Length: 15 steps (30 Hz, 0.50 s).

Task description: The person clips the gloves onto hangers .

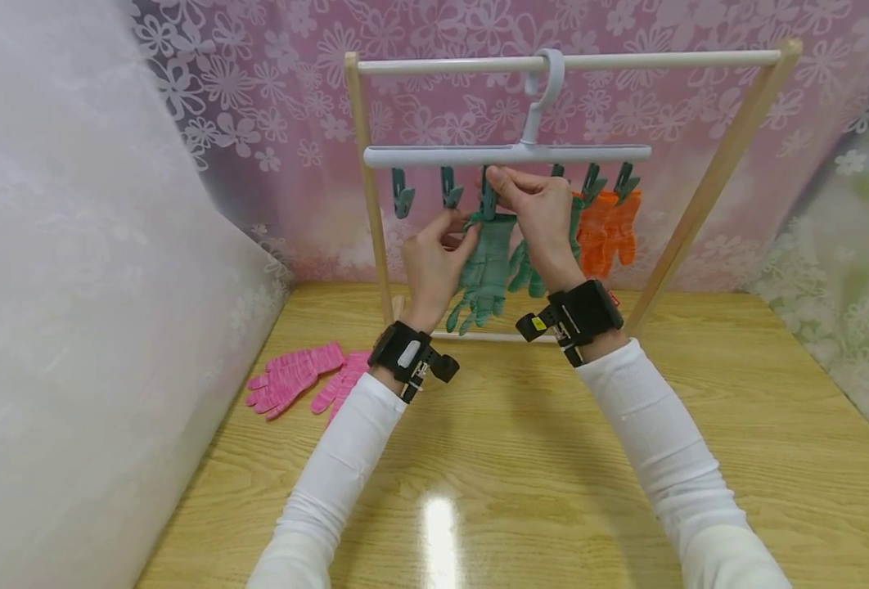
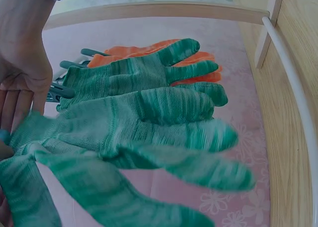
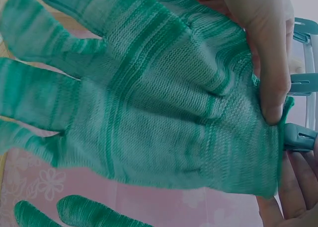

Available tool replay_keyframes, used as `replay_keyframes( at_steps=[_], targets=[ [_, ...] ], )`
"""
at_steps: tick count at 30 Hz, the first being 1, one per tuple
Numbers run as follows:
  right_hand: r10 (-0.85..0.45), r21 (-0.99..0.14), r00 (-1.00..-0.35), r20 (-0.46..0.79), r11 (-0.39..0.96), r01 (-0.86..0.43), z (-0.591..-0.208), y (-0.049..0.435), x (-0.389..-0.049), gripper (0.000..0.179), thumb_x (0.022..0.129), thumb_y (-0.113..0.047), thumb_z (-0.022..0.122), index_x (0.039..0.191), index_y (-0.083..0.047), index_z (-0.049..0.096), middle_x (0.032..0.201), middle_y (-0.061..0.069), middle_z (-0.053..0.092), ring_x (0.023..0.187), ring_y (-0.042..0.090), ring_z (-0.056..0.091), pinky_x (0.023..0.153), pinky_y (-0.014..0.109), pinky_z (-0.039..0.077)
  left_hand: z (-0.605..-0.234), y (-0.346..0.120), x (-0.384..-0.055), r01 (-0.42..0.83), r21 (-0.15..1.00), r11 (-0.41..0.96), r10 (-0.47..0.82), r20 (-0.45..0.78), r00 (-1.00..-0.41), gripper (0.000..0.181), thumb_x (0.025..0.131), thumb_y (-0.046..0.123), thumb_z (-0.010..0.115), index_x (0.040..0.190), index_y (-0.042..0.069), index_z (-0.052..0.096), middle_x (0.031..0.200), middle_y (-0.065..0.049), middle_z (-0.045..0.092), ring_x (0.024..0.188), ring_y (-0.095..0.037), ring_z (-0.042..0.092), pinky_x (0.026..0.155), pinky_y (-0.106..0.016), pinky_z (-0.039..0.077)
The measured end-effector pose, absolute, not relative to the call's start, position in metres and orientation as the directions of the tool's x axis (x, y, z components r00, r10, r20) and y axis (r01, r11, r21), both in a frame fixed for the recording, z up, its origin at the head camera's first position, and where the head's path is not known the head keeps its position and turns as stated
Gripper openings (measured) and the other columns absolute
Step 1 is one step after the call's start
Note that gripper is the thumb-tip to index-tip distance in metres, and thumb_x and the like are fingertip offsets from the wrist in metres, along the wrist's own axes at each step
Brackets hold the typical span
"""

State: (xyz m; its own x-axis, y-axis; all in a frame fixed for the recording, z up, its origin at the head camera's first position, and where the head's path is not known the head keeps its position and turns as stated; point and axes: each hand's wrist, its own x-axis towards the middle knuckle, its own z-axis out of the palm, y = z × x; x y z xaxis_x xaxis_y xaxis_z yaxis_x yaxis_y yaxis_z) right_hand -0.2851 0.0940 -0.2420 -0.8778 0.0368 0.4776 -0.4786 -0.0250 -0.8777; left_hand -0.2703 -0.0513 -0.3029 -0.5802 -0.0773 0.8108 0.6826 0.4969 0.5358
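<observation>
A green striped knit glove point(image 1: 488, 266) hangs fingers down below the hanger bar. My left hand point(image 1: 432, 266) pinches its cuff on the left side; the thumb point(image 3: 272, 108) lies across the cuff in the right wrist view. With thumb and fingers, my right hand point(image 1: 545, 217) grips a dark green clothespin point(image 1: 488, 196) right at the cuff's top edge. Another green glove point(image 2: 117, 78) hangs from a clip just to the right, partly behind my right hand in the head view. Orange gloves point(image 1: 609, 233) hang from the clips at the right end.
A pale hanger point(image 1: 442, 155) with several clips hangs from the rail point(image 1: 663, 60) of a wooden stand point(image 1: 714, 188). Two clips at its left, one of them a clothespin point(image 1: 402, 196), hold nothing. Pink gloves point(image 1: 294, 378) lie on the wooden table point(image 1: 523, 483), left of my left forearm.
</observation>
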Motion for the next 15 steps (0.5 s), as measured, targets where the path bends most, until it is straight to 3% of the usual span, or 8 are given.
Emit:
replay_keyframes(
  at_steps=[9, 15],
  targets=[
    [0.075, -0.877, -0.876, 0.477, -0.027, -0.48, -0.2416, 0.0927, -0.285, 0.03, 0.094, -0.022, 0.076, 0.118, -0.004, 0.075, 0.126, 0.013, 0.07, 0.09, 0.009, 0.074, 0.09, 0.033, 0.057, -0.3009, -0.0461, -0.2717, 0.686, 0.561, 0.463, -0.125, 0.808, -0.576, 0.018, 0.095, 0.017, 0.073, 0.103, 0.001, 0.074, 0.096, -0.012, 0.078, 0.071, -0.019, 0.074, 0.067, -0.021, 0.059],
    [0.078, -0.873, -0.871, 0.485, -0.014, -0.487, -0.2416, 0.0929, -0.2847, 0.03, 0.093, -0.022, 0.076, 0.116, -0.003, 0.075, 0.126, 0.013, 0.07, 0.086, 0.007, 0.072, 0.101, 0.032, 0.052, -0.3015, -0.0439, -0.2706, 0.694, 0.57, 0.441, -0.154, 0.809, -0.566, 0.02, 0.097, 0.018, 0.071, 0.106, 0.001, 0.074, 0.096, -0.013, 0.078, 0.07, -0.018, 0.074, 0.065, -0.022, 0.059]
  ],
)
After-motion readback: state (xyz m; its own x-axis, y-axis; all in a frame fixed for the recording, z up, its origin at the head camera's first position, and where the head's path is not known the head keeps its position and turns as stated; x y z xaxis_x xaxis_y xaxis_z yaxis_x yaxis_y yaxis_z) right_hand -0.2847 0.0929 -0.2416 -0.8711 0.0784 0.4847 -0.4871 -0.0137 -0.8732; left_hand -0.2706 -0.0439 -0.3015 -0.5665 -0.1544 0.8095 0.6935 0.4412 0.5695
